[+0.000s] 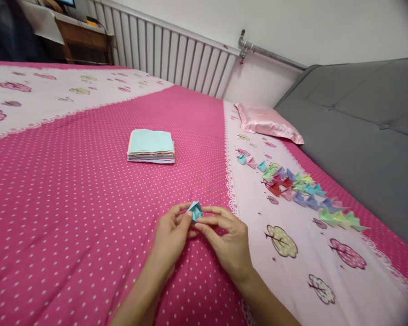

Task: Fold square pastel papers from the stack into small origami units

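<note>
Between my two hands is a small piece of folded light-blue paper (196, 210), partly opened into a pocket with a pointed top. My left hand (172, 231) pinches its left side, the thumb lying on the front. On the right edge, my right hand (226, 235) grips it with thumb and fingers. Both hands are just above the pink dotted bedspread (88, 217). Beyond them lies a stack of square coloured paper (151, 146), light blue on top. Over to the right, several folded paper boats (309, 190) in many colours stand in rows.
A shiny pink pillow (268, 122) lies at the far right against the grey padded headboard (357, 117). Behind the bed are a white radiator (170, 50) and a metal pipe (275, 53). A wooden desk (83, 38) stands at the back left.
</note>
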Tool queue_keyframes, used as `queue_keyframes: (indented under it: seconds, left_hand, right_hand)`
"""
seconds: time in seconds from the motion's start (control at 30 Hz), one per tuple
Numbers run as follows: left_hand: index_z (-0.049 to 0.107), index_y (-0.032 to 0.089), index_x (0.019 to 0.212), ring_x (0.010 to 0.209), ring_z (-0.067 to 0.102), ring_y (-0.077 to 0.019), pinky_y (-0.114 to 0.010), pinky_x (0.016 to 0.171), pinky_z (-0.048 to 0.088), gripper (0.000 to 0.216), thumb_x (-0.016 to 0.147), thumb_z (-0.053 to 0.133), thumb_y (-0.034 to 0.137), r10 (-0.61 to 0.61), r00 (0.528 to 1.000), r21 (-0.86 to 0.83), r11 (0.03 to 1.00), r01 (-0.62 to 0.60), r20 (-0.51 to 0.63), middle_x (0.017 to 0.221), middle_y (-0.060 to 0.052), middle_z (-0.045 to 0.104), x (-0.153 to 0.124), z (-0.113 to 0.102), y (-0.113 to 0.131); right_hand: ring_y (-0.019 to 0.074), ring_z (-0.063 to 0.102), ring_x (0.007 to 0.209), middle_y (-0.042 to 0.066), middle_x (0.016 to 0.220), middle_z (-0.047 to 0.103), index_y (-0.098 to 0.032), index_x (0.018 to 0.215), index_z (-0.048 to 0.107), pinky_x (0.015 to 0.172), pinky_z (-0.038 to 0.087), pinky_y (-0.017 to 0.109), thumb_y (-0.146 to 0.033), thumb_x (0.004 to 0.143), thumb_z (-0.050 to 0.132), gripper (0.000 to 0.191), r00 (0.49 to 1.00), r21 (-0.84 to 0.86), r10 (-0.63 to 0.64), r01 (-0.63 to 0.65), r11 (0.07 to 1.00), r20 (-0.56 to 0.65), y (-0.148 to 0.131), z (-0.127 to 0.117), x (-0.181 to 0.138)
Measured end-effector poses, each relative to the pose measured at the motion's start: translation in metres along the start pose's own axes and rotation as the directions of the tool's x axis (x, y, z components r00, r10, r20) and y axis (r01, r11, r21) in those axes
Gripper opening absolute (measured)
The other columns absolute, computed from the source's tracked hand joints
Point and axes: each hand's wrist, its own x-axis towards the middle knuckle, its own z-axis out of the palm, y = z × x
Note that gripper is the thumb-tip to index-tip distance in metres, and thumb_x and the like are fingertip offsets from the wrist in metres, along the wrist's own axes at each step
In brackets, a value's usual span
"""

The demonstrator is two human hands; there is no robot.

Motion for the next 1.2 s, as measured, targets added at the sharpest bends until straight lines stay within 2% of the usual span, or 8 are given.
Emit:
queue_keyframes:
  seconds: [0.17,0.33,0.43,0.53,0.63,0.77,1.2]
  left_hand:
    - [0.055,0.010,0.101,0.053,0.056,-0.0091,-0.019,0.052,0.045,0.031,0.074,0.057,0.026,0.030,0.999,-0.015,0.999,-0.030,0.019,0.065,-0.002,0.063,0.002,-0.002,-0.003]
    - [0.055,0.010,0.098,0.053,0.056,-0.0099,-0.023,0.055,0.048,0.028,0.075,0.055,0.026,-0.021,1.000,0.031,0.999,0.021,-0.001,0.065,-0.003,0.062,0.000,0.000,-0.002]
    - [0.057,0.010,0.096,0.055,0.056,-0.0098,-0.022,0.055,0.048,0.026,0.075,0.053,0.024,-0.028,1.000,0.084,0.996,0.028,-0.003,0.069,-0.004,0.062,-0.002,0.001,0.001]
    - [0.057,0.009,0.097,0.057,0.056,-0.0109,-0.023,0.054,0.048,0.026,0.076,0.053,0.024,-0.041,0.999,0.125,0.991,0.038,0.020,0.069,-0.005,0.062,-0.003,0.002,0.002]
    - [0.056,0.008,0.099,0.054,0.055,-0.0114,-0.023,0.052,0.047,0.028,0.076,0.052,0.024,-0.068,0.996,0.168,0.984,0.057,0.060,0.064,-0.003,0.060,-0.003,0.003,0.003]
    - [0.057,0.008,0.098,0.046,0.051,-0.0087,-0.021,0.047,0.043,0.026,0.077,0.051,0.022,-0.103,0.990,0.213,0.974,0.081,0.094,0.059,-0.001,0.057,-0.004,0.003,0.003]
    - [0.056,0.007,0.103,0.051,0.056,-0.0122,-0.020,0.043,0.040,0.032,0.076,0.053,0.026,-0.131,0.979,0.194,0.976,0.100,0.158,0.058,-0.003,0.059,-0.006,0.001,0.002]
  right_hand:
    - [0.0169,0.061,0.084,0.003,0.089,0.065,-0.023,0.073,0.070,0.077,0.049,0.031,-0.019,0.068,0.069,0.006,0.999,-0.013,-0.046,0.046,0.999,0.004,-0.002,-0.001,0.000]
    - [0.0104,0.055,0.057,0.000,0.074,0.059,-0.020,0.076,0.065,0.056,0.048,0.025,-0.021,0.069,0.068,0.009,0.992,-0.022,-0.083,0.081,0.996,-0.096,-0.002,-0.004,-0.001]
    - [0.0117,0.056,0.063,0.001,0.077,0.058,-0.021,0.088,0.062,0.059,0.048,0.026,-0.020,0.072,0.064,0.016,0.988,-0.030,-0.033,0.029,0.999,-0.153,0.001,-0.007,0.001]
    - [0.0138,0.058,0.072,0.003,0.087,0.060,-0.021,0.096,0.063,0.064,0.050,0.028,-0.020,0.075,0.059,0.021,0.996,-0.019,-0.009,0.007,1.000,-0.093,0.003,-0.010,0.005]
    - [0.0161,0.059,0.079,0.005,0.091,0.061,-0.021,0.093,0.065,0.067,0.051,0.029,-0.019,0.075,0.057,0.020,1.000,-0.001,0.000,0.000,1.000,-0.012,0.005,-0.010,0.007]
    - [0.0172,0.060,0.084,0.005,0.091,0.062,-0.021,0.089,0.067,0.069,0.052,0.029,-0.015,0.073,0.056,0.021,1.000,0.001,0.010,-0.010,1.000,0.023,0.006,-0.009,0.007]
    - [0.0167,0.063,0.074,0.004,0.081,0.067,-0.019,0.079,0.067,0.068,0.052,0.028,-0.013,0.073,0.053,0.017,0.997,-0.059,0.082,-0.082,0.995,-0.009,0.006,-0.007,0.006]
